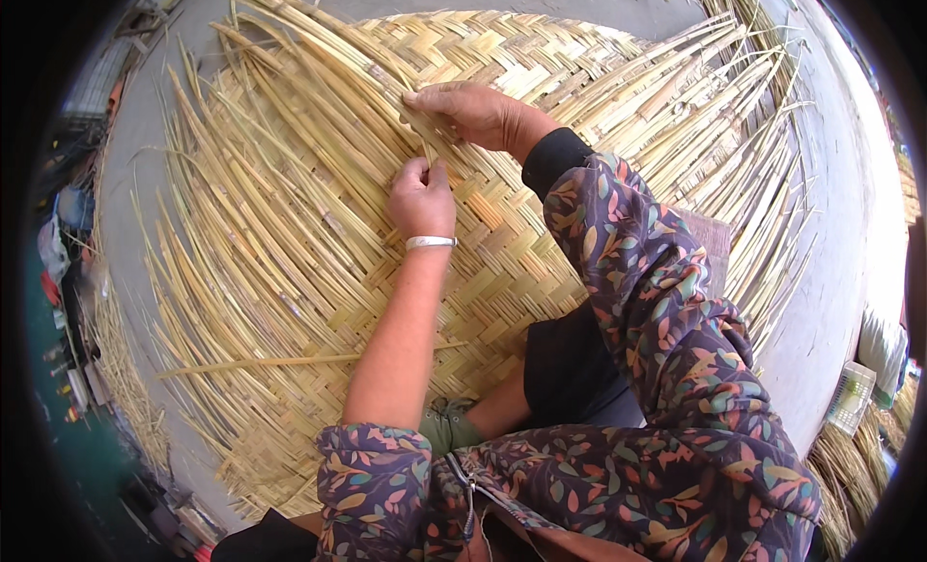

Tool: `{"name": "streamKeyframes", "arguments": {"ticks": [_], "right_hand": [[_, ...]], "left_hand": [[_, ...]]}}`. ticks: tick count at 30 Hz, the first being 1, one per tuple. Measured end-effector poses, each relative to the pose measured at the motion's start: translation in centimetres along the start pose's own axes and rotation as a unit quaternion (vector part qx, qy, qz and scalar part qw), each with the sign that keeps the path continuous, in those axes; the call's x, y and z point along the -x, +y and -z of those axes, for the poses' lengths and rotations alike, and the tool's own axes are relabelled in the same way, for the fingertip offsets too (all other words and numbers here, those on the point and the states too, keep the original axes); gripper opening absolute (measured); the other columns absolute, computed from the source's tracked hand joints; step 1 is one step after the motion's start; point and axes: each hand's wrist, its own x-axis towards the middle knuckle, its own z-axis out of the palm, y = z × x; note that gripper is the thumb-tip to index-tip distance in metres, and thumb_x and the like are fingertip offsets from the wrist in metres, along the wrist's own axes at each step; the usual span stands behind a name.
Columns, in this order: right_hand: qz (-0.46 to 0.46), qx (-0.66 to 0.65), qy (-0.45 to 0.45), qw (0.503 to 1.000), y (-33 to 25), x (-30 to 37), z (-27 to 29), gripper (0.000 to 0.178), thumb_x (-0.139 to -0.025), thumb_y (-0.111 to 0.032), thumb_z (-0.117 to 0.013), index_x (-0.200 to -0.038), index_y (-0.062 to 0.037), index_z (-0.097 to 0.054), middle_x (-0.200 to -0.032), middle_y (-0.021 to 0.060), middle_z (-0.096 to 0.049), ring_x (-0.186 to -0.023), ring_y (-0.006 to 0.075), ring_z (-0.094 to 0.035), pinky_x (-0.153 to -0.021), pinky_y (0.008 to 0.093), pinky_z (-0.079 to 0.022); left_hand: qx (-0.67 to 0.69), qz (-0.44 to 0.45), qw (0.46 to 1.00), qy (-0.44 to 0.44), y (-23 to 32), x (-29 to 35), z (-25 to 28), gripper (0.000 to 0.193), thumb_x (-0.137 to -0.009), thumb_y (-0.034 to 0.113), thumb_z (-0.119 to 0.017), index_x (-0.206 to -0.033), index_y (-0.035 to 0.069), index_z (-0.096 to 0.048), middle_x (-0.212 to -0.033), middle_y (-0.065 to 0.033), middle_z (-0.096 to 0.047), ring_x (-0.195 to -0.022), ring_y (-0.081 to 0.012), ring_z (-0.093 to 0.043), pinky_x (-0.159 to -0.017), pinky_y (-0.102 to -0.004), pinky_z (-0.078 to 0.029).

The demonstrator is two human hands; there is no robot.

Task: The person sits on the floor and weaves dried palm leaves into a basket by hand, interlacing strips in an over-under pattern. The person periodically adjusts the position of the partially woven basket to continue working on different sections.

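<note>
A large woven straw mat in a herringbone pattern lies on the ground, with several loose yellow reed strips fanning out to the left. My left hand, with a silver bracelet on its wrist, pinches a strip at the edge of the woven part. Just above it my right hand presses flat on the weave, its fingers on a bundle of strips that curves up to the left. A floral sleeve covers my right arm.
Grey concrete floor surrounds the mat. One loose reed lies crosswise at the lower left. More reed ends stick out at the upper right. A white basket and reed bundles lie at the right edge; clutter sits at the left.
</note>
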Motion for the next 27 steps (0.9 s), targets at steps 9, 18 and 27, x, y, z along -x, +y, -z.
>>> {"name": "streamKeyframes", "arguments": {"ticks": [9, 18, 27], "right_hand": [[0.207, -0.172, 0.111, 0.957, -1.4, 3.0, 3.4, 0.029, -0.089, -0.019, -0.061, -0.115, -0.0065, -0.059, -0.096, 0.0035, -0.062, -0.092, 0.0152, -0.058, -0.086, 0.0319, -0.046], [0.15, 0.068, 0.315, 0.935, 0.5, 7.0, 6.9, 0.02, -0.09, -0.01, -0.056, -0.108, -0.0022, -0.061, -0.089, 0.0058, -0.062, -0.082, 0.0132, -0.061, -0.075, 0.0246, -0.051], [0.058, -0.024, 0.215, 0.975, 1.9, 3.9, 4.1, 0.022, -0.087, -0.01, -0.058, -0.108, -0.0069, -0.062, -0.088, 0.0035, -0.062, -0.078, 0.0128, -0.059, -0.07, 0.0251, -0.049]], "left_hand": [[0.012, 0.004, 0.992, -0.125, -1.3, -0.8, 0.5, 0.02, -0.082, 0.019, -0.064, -0.09, 0.001, -0.066, -0.091, -0.0156, -0.064, -0.083, -0.0311, -0.061, -0.075, -0.037, -0.048], [-0.012, 0.049, 0.989, -0.141, -1.8, -0.9, -0.9, 0.022, -0.083, 0.018, -0.063, -0.099, 0.004, -0.067, -0.098, -0.0126, -0.067, -0.089, -0.0247, -0.064, -0.08, -0.0334, -0.048], [0.11, 0.175, 0.952, -0.226, -1.1, -1.5, 0.2, 0.025, -0.086, 0.016, -0.061, -0.108, 0.003, -0.064, -0.087, -0.0003, -0.063, -0.072, -0.0077, -0.056, -0.061, -0.0242, -0.047]]}}
